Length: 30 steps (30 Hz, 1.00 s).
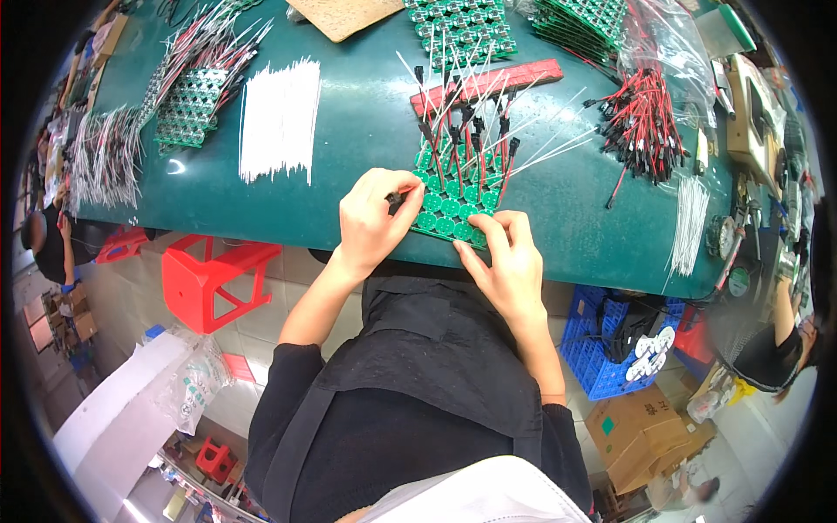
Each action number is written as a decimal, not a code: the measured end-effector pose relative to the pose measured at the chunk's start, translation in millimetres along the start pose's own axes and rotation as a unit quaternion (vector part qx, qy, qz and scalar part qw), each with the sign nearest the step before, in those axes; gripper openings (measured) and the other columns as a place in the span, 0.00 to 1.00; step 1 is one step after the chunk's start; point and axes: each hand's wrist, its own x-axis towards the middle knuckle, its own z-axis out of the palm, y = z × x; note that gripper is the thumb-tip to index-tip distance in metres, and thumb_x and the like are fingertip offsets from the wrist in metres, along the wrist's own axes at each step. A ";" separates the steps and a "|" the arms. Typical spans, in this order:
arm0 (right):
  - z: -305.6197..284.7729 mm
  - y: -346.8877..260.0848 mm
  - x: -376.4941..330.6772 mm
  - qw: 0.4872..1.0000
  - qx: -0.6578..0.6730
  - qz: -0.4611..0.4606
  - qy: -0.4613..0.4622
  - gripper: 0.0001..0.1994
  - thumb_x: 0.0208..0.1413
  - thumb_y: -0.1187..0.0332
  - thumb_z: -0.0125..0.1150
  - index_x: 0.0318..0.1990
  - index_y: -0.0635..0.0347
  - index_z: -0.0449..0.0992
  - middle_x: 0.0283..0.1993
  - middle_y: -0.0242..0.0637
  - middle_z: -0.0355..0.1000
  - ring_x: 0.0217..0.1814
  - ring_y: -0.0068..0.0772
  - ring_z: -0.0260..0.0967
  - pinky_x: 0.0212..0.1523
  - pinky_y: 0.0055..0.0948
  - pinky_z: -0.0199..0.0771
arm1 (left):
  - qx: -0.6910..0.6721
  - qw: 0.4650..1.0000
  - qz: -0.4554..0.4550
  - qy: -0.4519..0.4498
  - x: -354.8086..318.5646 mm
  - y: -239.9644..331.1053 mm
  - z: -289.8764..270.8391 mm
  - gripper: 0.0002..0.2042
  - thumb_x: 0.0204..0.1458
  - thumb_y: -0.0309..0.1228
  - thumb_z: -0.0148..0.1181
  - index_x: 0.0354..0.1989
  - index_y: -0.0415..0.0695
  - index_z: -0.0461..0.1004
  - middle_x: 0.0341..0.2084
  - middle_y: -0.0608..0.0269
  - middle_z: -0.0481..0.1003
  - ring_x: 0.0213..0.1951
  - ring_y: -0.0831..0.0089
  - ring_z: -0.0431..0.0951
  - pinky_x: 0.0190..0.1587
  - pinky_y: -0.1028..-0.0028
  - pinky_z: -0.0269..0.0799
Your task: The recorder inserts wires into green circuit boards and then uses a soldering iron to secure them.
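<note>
A green circuit board panel [446, 209] of round sections lies before me at the table's near edge. From its far half stand several red and black wire leads [478, 139] with black connectors, and thin white strips [549, 155] that look like cable ties. At the panel's left side, my left hand [373, 213] is closed in a pinch around a wire lead with a black connector [395, 199]; its fingertips hide the lead's end. My right hand [513, 261] grips the near right edge of the panel, thumb at the edge and fingers on top. A red bar [532, 73] lies behind the panel.
Loose white strips [279, 122] lie left of centre; another bundle [690, 213] is at right. Red leads [641, 122] are heaped at far right. More boards [458, 26] sit at the back. Below are a red stool [196, 283] and a blue crate [593, 340].
</note>
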 end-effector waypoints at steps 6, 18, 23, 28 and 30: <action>-0.1 2.7 1.1 1.000 -0.007 -0.018 -0.004 0.18 0.46 0.66 0.73 0.44 0.58 0.76 0.39 0.35 0.65 0.30 0.30 0.68 0.29 0.29 0.73 | 0.007 0.999 -0.047 -0.008 1.6 2.6 -1.3 0.07 0.45 0.18 0.66 0.31 0.40 0.75 0.26 0.60 0.77 0.28 0.66 0.79 0.32 0.71 0.75; -11.8 10.0 4.8 1.000 -0.023 -0.016 -0.002 0.17 0.46 0.68 0.71 0.45 0.57 0.76 0.39 0.36 0.67 0.38 0.36 0.69 0.35 0.33 0.73 | -0.027 0.992 -0.111 -0.050 10.9 8.2 5.9 0.14 0.48 0.21 0.68 0.43 0.39 0.72 0.31 0.60 0.75 0.27 0.76 0.78 0.31 0.76 0.76; -56.3 41.8 10.5 0.993 -0.045 -0.001 0.106 0.09 0.53 0.69 0.66 0.41 0.59 0.77 0.39 0.39 0.71 0.37 0.41 0.70 0.37 0.36 0.73 | -0.047 0.979 -0.186 -0.064 12.9 6.2 1.7 0.16 0.47 0.22 0.70 0.42 0.39 0.69 0.34 0.61 0.71 0.28 0.78 0.75 0.32 0.77 0.75; -162.5 141.9 -11.9 0.874 -0.326 0.242 0.268 0.07 0.59 0.70 0.58 0.39 0.63 0.77 0.39 0.47 0.73 0.41 0.49 0.72 0.44 0.42 0.73 | -0.068 0.973 -0.211 -0.064 10.7 7.8 9.5 0.15 0.48 0.23 0.69 0.40 0.39 0.68 0.33 0.62 0.70 0.27 0.78 0.74 0.32 0.77 0.74; -184.3 172.3 -22.1 0.815 -0.430 0.326 0.209 0.17 0.55 0.60 0.65 0.44 0.63 0.74 0.42 0.52 0.72 0.44 0.55 0.72 0.46 0.46 0.73 | -0.073 0.973 -0.211 -0.058 10.2 9.5 10.8 0.15 0.48 0.23 0.69 0.40 0.39 0.68 0.33 0.62 0.70 0.27 0.78 0.74 0.32 0.77 0.74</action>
